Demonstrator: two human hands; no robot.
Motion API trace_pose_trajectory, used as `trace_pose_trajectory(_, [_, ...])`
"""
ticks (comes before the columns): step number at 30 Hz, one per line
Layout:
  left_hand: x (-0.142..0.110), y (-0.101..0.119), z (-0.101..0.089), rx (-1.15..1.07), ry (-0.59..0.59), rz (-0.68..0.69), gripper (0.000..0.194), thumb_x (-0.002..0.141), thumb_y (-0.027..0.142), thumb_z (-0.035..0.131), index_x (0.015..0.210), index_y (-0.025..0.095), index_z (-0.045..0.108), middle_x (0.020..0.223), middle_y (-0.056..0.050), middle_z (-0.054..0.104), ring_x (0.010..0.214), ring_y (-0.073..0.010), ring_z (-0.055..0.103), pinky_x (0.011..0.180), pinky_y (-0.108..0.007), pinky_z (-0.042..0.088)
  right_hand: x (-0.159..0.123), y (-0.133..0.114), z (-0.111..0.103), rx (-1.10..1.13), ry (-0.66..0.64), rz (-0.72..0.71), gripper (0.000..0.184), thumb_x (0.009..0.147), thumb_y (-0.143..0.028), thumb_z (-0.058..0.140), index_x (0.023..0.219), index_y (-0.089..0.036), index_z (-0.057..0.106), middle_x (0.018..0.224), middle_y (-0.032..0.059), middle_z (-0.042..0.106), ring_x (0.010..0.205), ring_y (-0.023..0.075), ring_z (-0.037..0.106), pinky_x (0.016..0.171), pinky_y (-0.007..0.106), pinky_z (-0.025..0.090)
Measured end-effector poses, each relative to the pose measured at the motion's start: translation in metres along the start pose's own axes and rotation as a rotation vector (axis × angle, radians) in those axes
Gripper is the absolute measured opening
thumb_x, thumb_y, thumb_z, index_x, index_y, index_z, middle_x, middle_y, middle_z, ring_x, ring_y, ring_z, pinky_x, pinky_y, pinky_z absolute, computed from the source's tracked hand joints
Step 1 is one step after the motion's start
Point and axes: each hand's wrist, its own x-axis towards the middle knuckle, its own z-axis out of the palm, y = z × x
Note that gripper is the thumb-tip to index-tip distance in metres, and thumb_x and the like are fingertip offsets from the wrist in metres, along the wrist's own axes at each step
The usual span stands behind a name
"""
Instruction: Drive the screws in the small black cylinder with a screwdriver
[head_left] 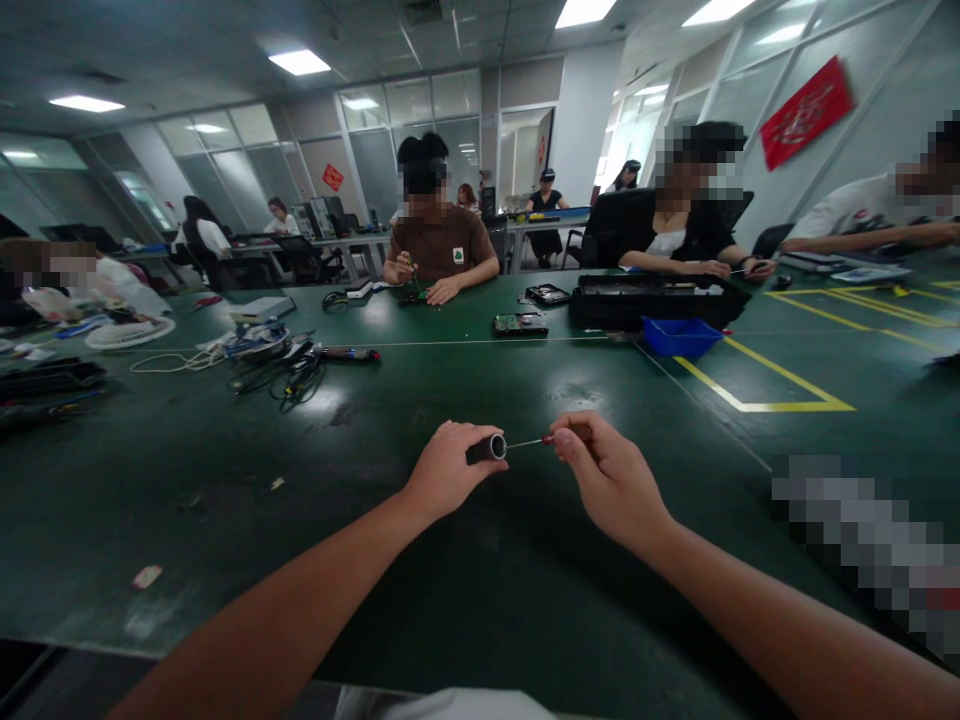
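Note:
My left hand [448, 468] is closed around a short dark cylinder [487, 449], whose round, light-rimmed end faces right and toward me. In my right hand [611, 475] is a small screwdriver [546, 440] with a red handle, pinched between thumb and fingers. Its thin metal shaft points left and reaches the rim of the cylinder's end. Whether the tip is inside or just touching the rim I cannot tell. Both hands are above the green table [420, 620], and my fingers hide most of the screwdriver handle.
Coiled cables [296, 365] and a dark pen-shaped tool [349, 354] lie left of centre. Across the table are a hard drive [520, 324], a black case [652, 300] and a blue bin [681, 336]. A person in brown [442, 250] works opposite. Paper scraps [148, 577] lie front left.

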Motion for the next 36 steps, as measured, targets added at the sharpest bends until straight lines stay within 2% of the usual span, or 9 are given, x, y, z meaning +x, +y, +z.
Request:
trace_pose_trajectory(5, [-0.0005,-0.0038,0.0028,-0.007,-0.016,-0.014,0.039,0.081,0.037,0.076,0.118,0.027,0.068,0.107,-0.003,0.070,0.099,-0.0249,0.059,0.091,-0.040,0.043,-0.0025,0.0001,-0.0033,-0.015,0.102,-0.052,0.021,0.100,-0.039,0.045,0.098,-0.022,0.058,0.079,0.0022,0.065,0.069,0.0179,0.062,0.063,0.031,0.045])
trace_pose_trajectory(13, [0.0003,-0.0022,0.0018,0.002,-0.042,0.004,0.036,0.080,0.034,0.078,0.114,0.027,0.069,0.105,-0.002,0.071,0.098,-0.0239,0.060,0.093,-0.039,0.041,-0.0021,-0.0025,-0.0014,-0.052,0.020,-0.094,0.019,0.100,-0.037,0.045,0.098,-0.022,0.057,0.081,0.0031,0.068,0.071,0.0187,0.064,0.065,0.031,0.045])
trace_pose_trajectory(19, [-0.0006,-0.0049,0.0034,-0.019,-0.055,-0.005,0.036,0.080,0.034,0.077,0.115,0.028,0.069,0.106,-0.001,0.070,0.100,-0.0238,0.059,0.091,-0.038,0.042,-0.0006,-0.0053,-0.0038,-0.129,0.018,-0.099,0.019,0.099,-0.035,0.044,0.095,-0.022,0.056,0.077,0.0032,0.066,0.066,0.0189,0.062,0.061,0.031,0.044])
trace_pose_trajectory(27, [0.0002,-0.0058,0.0037,-0.050,-0.048,-0.060,0.037,0.080,0.037,0.076,0.116,0.026,0.069,0.106,-0.004,0.070,0.099,-0.0243,0.062,0.088,-0.038,0.046,0.0034,-0.0023,-0.0020,-0.150,0.022,-0.077,0.018,0.100,-0.035,0.043,0.094,-0.022,0.055,0.079,0.0035,0.066,0.069,0.0201,0.063,0.062,0.032,0.045])
trace_pose_trajectory(31, [-0.0001,-0.0036,0.0024,-0.153,-0.007,-0.095,0.035,0.082,0.037,0.073,0.114,0.024,0.068,0.110,-0.004,0.069,0.101,-0.0231,0.063,0.090,-0.037,0.048,0.0035,-0.0018,-0.0028,-0.153,0.021,-0.061,0.019,0.100,-0.036,0.043,0.095,-0.022,0.056,0.079,0.0036,0.065,0.068,0.0194,0.062,0.062,0.032,0.045])
trace_pose_trajectory(36, [0.0026,-0.0063,0.0038,-0.434,0.038,-0.182,0.042,0.087,0.037,0.065,0.126,0.023,0.057,0.109,-0.005,0.067,0.098,-0.0197,0.063,0.091,-0.035,0.048,0.0030,-0.0016,-0.0036,-0.155,0.023,-0.065,0.020,0.100,-0.036,0.044,0.096,-0.021,0.056,0.079,0.0033,0.064,0.068,0.0190,0.062,0.062,0.032,0.044])
